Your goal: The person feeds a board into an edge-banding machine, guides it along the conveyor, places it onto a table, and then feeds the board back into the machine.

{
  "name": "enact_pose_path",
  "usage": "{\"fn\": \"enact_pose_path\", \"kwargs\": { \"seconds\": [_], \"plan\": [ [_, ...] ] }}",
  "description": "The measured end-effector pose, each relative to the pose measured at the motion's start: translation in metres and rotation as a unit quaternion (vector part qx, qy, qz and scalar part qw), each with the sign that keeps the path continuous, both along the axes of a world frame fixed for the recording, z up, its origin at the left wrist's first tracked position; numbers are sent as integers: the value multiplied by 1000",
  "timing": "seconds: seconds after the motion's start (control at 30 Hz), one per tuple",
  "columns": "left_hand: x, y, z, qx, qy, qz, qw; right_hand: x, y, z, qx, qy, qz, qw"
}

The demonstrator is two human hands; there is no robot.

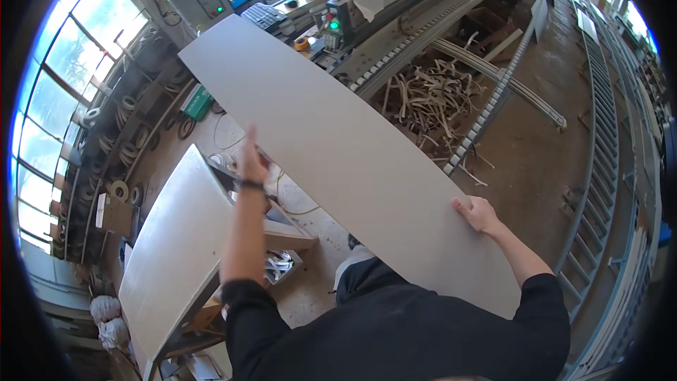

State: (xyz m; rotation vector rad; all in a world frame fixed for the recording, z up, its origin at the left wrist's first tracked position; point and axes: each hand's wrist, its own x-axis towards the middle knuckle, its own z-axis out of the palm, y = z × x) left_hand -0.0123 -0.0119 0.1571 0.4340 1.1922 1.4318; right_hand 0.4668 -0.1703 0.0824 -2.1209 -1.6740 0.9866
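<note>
A long, flat pale grey board [321, 127] stretches diagonally in front of me, from the machine's end at the far left to beside my body at the near right. My right hand [479, 215] grips its right edge, thumb lying on the top face and the other fingers hidden beneath. At the board's left edge is my left hand [252, 162], slightly blurred, with a digit stretched upward. Whether its fingers touch the board's underside cannot be made out. A dark band circles the left wrist.
A pale-topped table [180, 240] stands at my left, with a grey bin [283, 266] beside it. Beyond the board runs a machine with a chain conveyor [486, 113] and a heap of cut strips [434, 95]. A roller track [599, 141] lies far right. Shelves of rolls [127, 148] line the windows.
</note>
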Motion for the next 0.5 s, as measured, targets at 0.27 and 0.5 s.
{"fn": "enact_pose_path", "kwargs": {
  "seconds": [0.27,0.5],
  "plan": [
    [-142,243,36,-13,219,94,971,28,15,-17,-31,-22,-9,999],
    [-96,288,-14,-67,265,75,959,43,28,-20,-37,-50,-82,995]
  ]
}}
